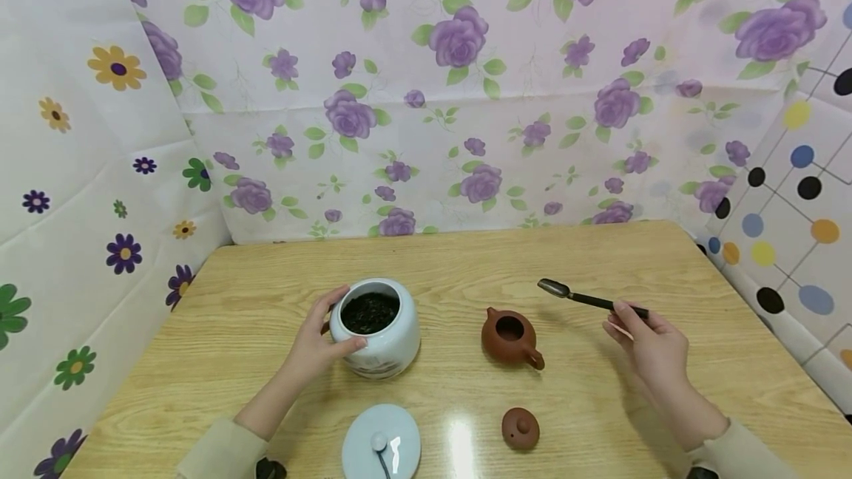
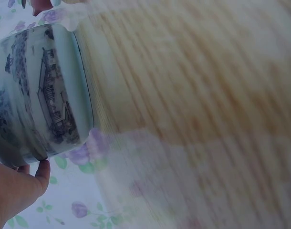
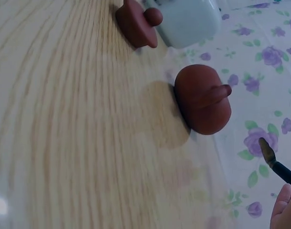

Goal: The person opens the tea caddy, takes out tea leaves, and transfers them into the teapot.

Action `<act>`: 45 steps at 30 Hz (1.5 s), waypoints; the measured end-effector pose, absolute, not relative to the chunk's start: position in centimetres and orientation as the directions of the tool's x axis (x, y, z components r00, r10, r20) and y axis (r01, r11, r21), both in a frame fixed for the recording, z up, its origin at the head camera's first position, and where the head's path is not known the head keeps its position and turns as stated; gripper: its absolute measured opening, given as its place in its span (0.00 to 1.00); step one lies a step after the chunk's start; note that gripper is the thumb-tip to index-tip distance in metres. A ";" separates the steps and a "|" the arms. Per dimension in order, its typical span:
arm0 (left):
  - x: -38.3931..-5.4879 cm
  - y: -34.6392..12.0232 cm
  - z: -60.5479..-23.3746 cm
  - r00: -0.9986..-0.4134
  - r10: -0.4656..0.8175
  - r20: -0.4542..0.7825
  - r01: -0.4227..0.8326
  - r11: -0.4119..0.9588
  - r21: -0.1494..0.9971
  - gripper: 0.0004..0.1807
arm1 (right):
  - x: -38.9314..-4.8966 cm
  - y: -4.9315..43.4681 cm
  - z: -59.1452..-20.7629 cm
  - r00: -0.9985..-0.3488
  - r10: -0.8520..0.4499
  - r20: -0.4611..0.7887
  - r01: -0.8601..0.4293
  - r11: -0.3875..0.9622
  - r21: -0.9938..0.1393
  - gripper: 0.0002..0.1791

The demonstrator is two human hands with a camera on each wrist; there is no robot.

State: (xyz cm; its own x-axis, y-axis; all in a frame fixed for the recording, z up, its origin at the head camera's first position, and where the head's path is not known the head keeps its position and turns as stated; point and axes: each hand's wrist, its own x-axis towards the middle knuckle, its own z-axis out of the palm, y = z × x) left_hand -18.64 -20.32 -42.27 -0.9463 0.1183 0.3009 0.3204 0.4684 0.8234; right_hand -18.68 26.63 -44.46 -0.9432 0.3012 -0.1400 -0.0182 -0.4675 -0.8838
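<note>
My left hand (image 1: 324, 335) steadies a white porcelain tea jar (image 1: 393, 350), thumb at its front rim and fingers along the far left side. Dark dried tea leaves (image 1: 370, 313) show inside the uncovered jar. The left wrist view shows a painted building on the jar's wall (image 2: 50, 95). In my right hand (image 1: 655, 353) a tea scoop (image 1: 589, 300) is pinched by its black handle, its small metal bowl pointing left, above the table. Between the hands sits a brown clay teapot (image 1: 509, 346) with its top uncovered, spout to the back left and handle to the front right.
Near the front of the wooden table (image 1: 452, 265) lies the jar's pale round lid (image 1: 373, 427), with a knob and a dark cord. The small clay teapot lid (image 1: 521, 429) lies in front of the teapot. Flower-patterned cloth (image 1: 413, 146) stands behind the table, with patterned sheets at both sides.
</note>
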 end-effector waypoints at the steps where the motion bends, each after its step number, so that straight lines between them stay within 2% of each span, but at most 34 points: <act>1: -18.6 -20.3 -42.3 -0.947 0.115 0.300 0.318 0.469 0.824 0.45 | -18.3 26.2 -43.7 -0.947 0.287 -0.147 -0.010 -0.483 -0.875 0.06; 6: -18.6 -20.4 -42.1 -0.961 0.110 0.254 0.276 0.457 0.846 0.45 | -17.2 25.1 -41.6 -0.958 0.247 -0.145 -0.023 -0.570 -0.821 0.05; 10: -18.7 -20.4 -42.0 -0.966 0.112 0.232 0.258 0.457 0.851 0.45 | -17.5 25.1 -42.0 -0.960 0.247 -0.129 -0.049 -0.607 -0.793 0.05; 20: -18.9 -20.3 -41.9 -0.963 0.120 0.239 0.268 0.467 0.843 0.45 | -16.7 23.0 -39.9 -0.963 0.254 -0.093 -0.120 -0.709 -0.695 0.04; 45: -18.8 -21.3 -41.3 -0.951 0.204 0.231 0.301 0.452 0.839 0.45 | -17.6 18.7 -38.5 -0.957 0.283 -0.069 -0.141 -0.654 -0.743 0.05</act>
